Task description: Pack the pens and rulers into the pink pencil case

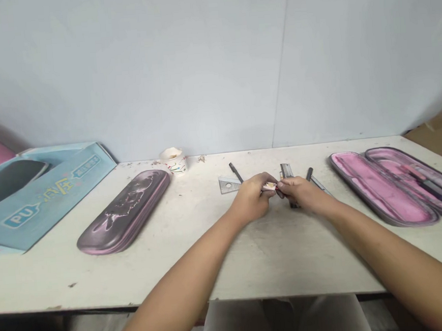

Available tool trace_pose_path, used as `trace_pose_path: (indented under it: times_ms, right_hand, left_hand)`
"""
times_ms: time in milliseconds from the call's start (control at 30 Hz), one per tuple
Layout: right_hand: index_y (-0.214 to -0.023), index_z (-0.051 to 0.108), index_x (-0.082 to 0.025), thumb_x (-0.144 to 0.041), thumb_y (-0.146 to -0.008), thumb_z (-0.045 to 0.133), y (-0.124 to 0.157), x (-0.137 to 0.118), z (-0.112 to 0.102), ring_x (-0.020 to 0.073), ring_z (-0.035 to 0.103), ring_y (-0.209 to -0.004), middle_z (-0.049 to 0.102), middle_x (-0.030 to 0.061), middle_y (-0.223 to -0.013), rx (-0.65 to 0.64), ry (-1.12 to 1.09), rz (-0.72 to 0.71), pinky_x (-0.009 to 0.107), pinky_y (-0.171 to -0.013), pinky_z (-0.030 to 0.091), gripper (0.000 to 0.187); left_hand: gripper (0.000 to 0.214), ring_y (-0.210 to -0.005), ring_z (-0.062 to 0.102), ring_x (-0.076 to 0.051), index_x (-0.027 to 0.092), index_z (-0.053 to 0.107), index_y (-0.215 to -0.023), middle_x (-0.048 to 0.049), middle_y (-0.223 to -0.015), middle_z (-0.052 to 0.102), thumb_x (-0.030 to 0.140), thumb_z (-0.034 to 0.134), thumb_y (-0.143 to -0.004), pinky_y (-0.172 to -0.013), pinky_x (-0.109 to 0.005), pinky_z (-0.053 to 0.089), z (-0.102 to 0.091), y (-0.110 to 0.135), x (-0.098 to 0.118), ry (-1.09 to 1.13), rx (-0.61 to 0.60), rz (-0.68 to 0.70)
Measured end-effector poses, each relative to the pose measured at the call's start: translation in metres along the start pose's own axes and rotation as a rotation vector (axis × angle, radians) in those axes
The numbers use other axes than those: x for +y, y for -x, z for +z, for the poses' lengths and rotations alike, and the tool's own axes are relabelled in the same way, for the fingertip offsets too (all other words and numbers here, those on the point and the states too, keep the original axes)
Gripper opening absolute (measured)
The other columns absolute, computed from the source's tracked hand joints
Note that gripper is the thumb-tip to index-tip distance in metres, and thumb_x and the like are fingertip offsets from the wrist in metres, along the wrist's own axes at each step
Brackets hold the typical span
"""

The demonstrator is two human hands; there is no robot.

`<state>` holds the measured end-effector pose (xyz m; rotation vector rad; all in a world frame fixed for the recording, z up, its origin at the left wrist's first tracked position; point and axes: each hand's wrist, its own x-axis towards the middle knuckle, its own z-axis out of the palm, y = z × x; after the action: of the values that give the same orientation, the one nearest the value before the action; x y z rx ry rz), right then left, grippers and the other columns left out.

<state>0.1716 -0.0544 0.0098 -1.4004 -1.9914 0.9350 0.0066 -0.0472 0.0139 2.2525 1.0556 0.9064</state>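
Over the middle of the table, my left hand [251, 198] and my right hand [301, 192] meet, both closed. Between their fingertips is a small pale item with a red end [269, 186]; its kind is too small and covered to make out. A clear set square [227, 185] and a black pen [236, 171] lie just beyond my left hand. Partly hidden by my right hand is a ruler [286, 170]. A second black pen [309, 173] and a thin grey strip [321, 184] lie beside that hand.
A dark zipped pencil case [127, 211] lies left, with a paper cup [174, 161] behind it. Far left is a blue box [58, 193]. On the right, an open pink pencil case [383, 188] holds pens. A wall [198, 75] rises behind the table [282, 262].
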Motion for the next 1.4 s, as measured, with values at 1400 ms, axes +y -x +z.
trace_pose_path:
  times_ms: [1400]
  right_hand:
    - [-0.103,0.044,-0.017,-0.036,-0.086,0.035,0.004,0.023,-0.011,0.0245,0.059,-0.077,0.063,0.0117,-0.09,0.527,0.37,-0.162,0.03,-0.063,0.037,0.027]
  left_hand:
    - [0.021,-0.063,0.052,-0.013,0.018,0.057,-0.094,-0.0001,-0.069,0.059,0.026,0.054,-0.074,-0.062,-0.025,0.041,-0.001,-0.001,-0.002,-0.038,0.165,-0.246]
